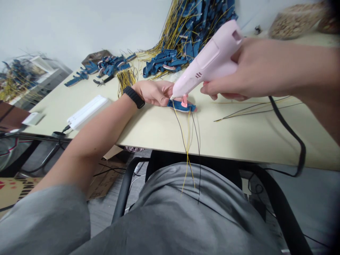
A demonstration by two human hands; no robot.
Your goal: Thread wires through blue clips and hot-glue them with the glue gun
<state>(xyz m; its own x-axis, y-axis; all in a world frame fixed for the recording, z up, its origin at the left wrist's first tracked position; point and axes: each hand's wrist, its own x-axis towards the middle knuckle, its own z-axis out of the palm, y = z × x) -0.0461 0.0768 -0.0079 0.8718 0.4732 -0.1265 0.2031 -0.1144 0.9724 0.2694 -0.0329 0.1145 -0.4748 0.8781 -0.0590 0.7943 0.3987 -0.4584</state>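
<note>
My right hand [239, 78] is wrapped round a pale pink hot glue gun [204, 62], whose nozzle points down to the left. The nozzle tip meets, or nearly meets, the left end of a small blue part [177, 105]. My left hand [156, 92], with a black watch on its wrist, grips that part between thumb and fingers just over the table. Yellow and black wires [188, 141] hang from the part past the table edge towards my lap. The gun's pink stand [184, 101] hides some of the part.
A large heap of blue parts with yellow wires [196, 28] stands at the back of the cream table [148, 132]. Smaller blue pieces [114, 65] and pliers [102, 81] lie left. A white power strip [87, 111] and loose wires [247, 112] flank my hands. The gun's black cord [290, 136] loops over the edge.
</note>
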